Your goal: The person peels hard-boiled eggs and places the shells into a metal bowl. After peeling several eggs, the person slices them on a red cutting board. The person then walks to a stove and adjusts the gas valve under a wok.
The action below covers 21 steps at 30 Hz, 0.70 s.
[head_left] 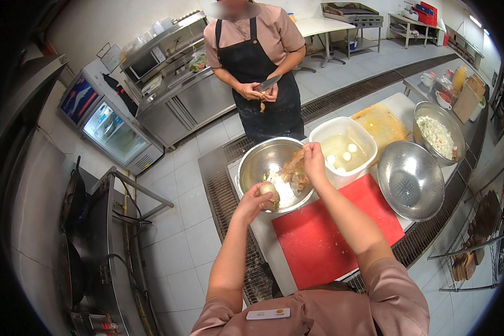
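Observation:
Over the near left rim of a steel mixing bowl (pixel 249 163), my left hand (pixel 252 204) is closed around a pale, rounded onion (pixel 268 191). A bit of green shows beneath the onion. My right hand (pixel 315 161) is at the bowl's right side, its fingers pinched together at the top of some brown onion skins (pixel 293 169). The skins hang or lie inside the bowl; which of them are in my fingers is hard to make out. Just right of the bowl, a white plastic tub (pixel 317 134) holds liquid and several peeled white onions (pixel 346 155).
A red cutting board (pixel 333 238) lies nearest me, with a steel colander (pixel 411 182) at its right. Behind are a yellow cutting board (pixel 379 124) and a bowl of chopped white pieces (pixel 435 137). Across the table a co-worker (pixel 261 56) holds a knife (pixel 267 83) and a small item.

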### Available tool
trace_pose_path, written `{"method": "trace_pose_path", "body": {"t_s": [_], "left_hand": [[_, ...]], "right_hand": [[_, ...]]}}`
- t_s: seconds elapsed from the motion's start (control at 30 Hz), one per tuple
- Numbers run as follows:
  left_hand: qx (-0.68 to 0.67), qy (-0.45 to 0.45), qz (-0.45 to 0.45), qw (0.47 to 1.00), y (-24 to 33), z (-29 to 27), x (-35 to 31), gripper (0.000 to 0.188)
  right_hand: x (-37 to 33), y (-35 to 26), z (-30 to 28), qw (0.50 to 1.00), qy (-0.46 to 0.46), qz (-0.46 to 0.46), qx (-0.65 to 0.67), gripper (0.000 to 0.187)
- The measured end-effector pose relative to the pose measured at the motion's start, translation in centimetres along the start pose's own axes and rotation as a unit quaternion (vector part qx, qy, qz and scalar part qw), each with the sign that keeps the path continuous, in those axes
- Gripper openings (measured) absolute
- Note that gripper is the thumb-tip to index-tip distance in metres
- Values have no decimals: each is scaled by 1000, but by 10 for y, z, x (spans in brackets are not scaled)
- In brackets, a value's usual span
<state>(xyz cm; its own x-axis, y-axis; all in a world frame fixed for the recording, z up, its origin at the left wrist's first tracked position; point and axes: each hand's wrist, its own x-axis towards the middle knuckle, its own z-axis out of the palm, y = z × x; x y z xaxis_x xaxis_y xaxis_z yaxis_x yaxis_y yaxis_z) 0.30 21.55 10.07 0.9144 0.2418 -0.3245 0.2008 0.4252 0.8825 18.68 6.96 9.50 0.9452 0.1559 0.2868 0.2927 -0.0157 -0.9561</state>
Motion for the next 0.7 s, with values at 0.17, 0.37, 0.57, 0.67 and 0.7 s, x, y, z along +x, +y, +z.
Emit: {"method": "trace_pose_path", "body": {"t_s": [0.17,0.37,0.57,0.67,0.7], "left_hand": [[1,24,43,999,5,-3,-4,44],[61,45,79,994,9,17,10,39],[88,90,105,986,9,24,31,29],[215,136,84,963,11,0,44,18],[258,141,87,952,7,-7,47,17]], "right_hand": [[4,0,1,987,-145,-6,-71,21],[-35,-21,15,949,-312,-3,-47,42],[-1,-3,-10,952,-294,-14,-80,35],[33,19,-44,961,-152,-89,-211,29],[42,26,-56,961,-103,-68,-247,27]]}}
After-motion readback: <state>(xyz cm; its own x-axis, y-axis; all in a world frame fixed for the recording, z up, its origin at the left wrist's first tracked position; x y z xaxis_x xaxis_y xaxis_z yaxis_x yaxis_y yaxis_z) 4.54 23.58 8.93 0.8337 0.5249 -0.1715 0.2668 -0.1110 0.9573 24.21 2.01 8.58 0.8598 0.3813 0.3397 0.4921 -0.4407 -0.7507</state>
